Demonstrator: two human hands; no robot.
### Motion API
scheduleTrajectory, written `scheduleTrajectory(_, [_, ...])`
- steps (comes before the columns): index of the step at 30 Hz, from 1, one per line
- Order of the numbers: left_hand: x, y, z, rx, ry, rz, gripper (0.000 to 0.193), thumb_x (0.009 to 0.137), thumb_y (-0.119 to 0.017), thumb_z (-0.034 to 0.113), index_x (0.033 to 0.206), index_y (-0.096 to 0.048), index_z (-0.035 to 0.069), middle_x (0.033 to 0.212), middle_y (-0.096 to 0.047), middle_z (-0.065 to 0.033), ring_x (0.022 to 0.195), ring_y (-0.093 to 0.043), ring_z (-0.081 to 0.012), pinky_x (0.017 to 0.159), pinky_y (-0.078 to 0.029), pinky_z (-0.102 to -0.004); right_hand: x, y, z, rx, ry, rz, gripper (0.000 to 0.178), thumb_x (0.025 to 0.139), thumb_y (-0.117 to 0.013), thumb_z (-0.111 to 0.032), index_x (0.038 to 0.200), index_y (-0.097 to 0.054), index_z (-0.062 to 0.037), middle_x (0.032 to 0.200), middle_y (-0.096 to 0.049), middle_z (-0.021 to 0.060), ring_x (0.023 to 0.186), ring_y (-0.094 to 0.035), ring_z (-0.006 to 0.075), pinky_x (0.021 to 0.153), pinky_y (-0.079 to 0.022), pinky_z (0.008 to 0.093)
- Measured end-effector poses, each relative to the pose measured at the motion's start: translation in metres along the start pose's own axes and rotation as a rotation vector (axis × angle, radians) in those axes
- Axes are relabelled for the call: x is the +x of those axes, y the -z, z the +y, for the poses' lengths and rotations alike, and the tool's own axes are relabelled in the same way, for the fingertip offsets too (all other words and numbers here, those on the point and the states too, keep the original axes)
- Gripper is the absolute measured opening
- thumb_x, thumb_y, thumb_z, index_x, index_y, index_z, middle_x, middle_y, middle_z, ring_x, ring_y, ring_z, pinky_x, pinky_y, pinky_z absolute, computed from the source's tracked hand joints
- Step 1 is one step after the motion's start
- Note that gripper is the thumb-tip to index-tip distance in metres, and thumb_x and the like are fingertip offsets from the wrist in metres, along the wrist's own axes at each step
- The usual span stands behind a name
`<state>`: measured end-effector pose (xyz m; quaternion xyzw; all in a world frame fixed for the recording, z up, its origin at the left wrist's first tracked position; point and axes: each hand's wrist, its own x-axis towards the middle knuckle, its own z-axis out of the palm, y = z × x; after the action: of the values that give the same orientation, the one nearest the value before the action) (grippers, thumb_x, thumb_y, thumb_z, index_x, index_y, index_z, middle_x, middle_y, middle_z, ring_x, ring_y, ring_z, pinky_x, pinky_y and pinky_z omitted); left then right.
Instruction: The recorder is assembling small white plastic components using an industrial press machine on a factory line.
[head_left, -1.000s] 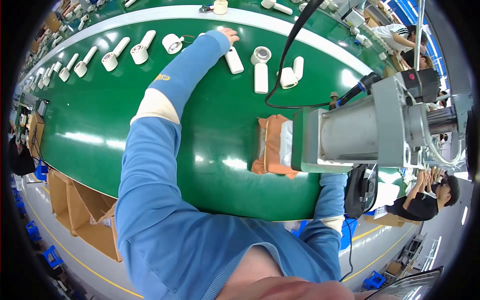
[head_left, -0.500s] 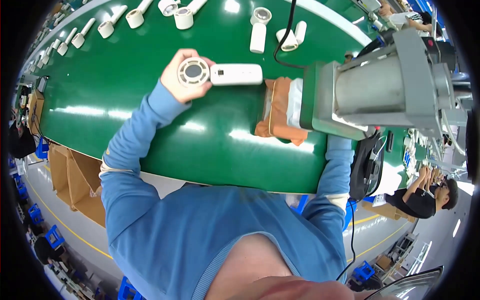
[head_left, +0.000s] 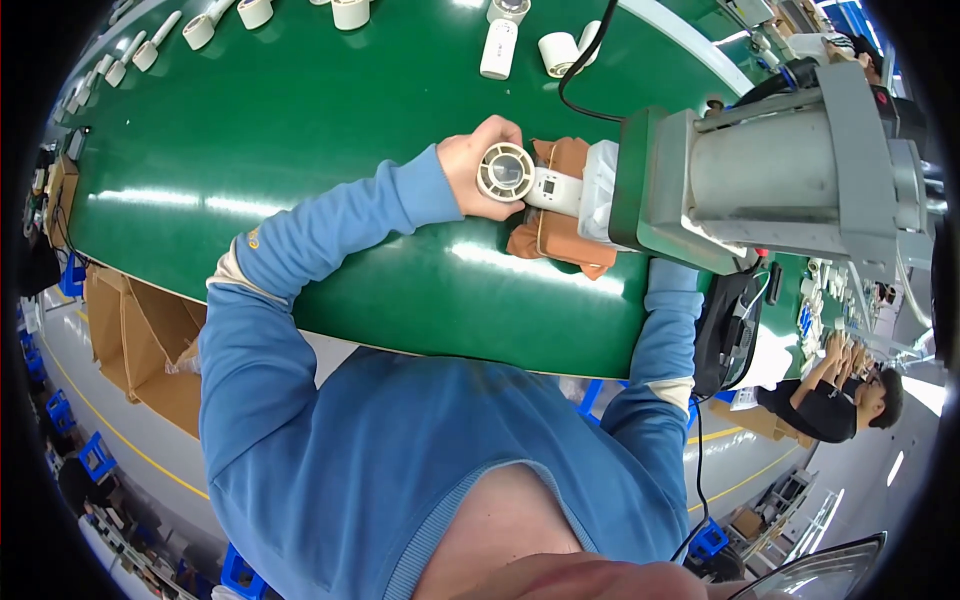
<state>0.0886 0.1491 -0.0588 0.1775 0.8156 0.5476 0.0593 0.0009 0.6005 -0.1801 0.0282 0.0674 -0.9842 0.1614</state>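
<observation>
Left hand (head_left: 482, 170), curled round the white fan (head_left: 506, 172), has brought its handle (head_left: 556, 190) over orange padding (head_left: 572, 240) left of the press (head_left: 765, 170). Right hand hidden; grip cannot be determined.

Left hand (head_left: 470, 172) curled in a grip; right hand hidden.

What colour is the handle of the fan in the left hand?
The handle is white, shown in the head view.

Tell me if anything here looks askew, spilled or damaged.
Nothing looks spilled or clearly broken. The brown wrapping on both sides of the white fan in the left hand looks odd: its edges are crumpled and uneven, though that may be intended.
</observation>
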Motion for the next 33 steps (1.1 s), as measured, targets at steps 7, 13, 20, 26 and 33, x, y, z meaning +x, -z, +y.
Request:
scheduleTrajectory(7, [0.003,-0.004,-0.022,-0.227,-0.224,-0.077,0.058,0.058,-0.079,0.004,0.109,-0.052,0.008,0.098,-0.068,-0.0056,0.086,-0.065,-0.0191,0.08,-0.052,-0.0287,-0.003,-0.004,0.016,-0.473,0.037,-0.09,0.063,0.097,-0.03,-0.056,0.149,-0.023,-0.0205,0.152,-0.028,0.0066,0.137,-0.031,0.0322,0.112,-0.028,0.0502])
scheduleTrajectory(13, [0.049,0.079,-0.048,-0.099,-0.331,0.225,0.05,0.063,-0.077,0.003,0.108,-0.057,0.006,0.099,-0.066,-0.0061,0.088,-0.063,-0.0158,0.083,-0.051,-0.029,-0.02,0.081,-0.06,-0.262,0.099,-0.082,0.066,0.096,-0.029,-0.06,0.149,-0.023,-0.0218,0.153,-0.027,0.0048,0.137,-0.032,0.0324,0.112,-0.027,0.0524])
scheduleTrajectory(20, [0.111,0.151,-0.113,0.492,0.155,0.748,0.066,0.066,-0.08,0.017,0.122,-0.048,0.007,0.116,-0.06,-0.01,0.106,-0.06,-0.0223,0.092,-0.047,-0.0308,-0.056,0.082,-0.06,-0.027,0.031,0.054,0.069,0.094,-0.029,-0.063,0.149,-0.024,-0.0232,0.153,-0.029,0.0053,0.138,-0.032,0.0317,0.111,-0.026,0.0543])
scheduleTrajectory(26, [0.17,0.15,-0.143,1.376,-0.528,0.561,0.062,0.064,-0.079,0.016,0.119,-0.051,0.012,0.119,-0.058,-0.0058,0.108,-0.058,-0.023,0.096,-0.046,-0.0335,-0.072,0.011,0.013,-0.121,0.157,0.172,0.066,0.094,-0.027,-0.061,0.15,-0.024,-0.0255,0.154,-0.027,0.0052,0.138,-0.031,0.0316,0.11,-0.026,0.0553])
scheduleTrajectory(33, [0.209,0.196,-0.137,1.247,0.051,-0.083,0.063,0.059,-0.077,0.009,0.117,-0.054,0.02,0.12,-0.058,0.0005,0.108,-0.058,-0.0245,0.094,-0.048,-0.0356,-0.049,-0.014,0.011,-0.221,0.218,0.214,0.065,0.094,-0.028,-0.059,0.149,-0.024,-0.0258,0.153,-0.027,0.0053,0.138,-0.031,0.0314,0.11,-0.027,0.0551])
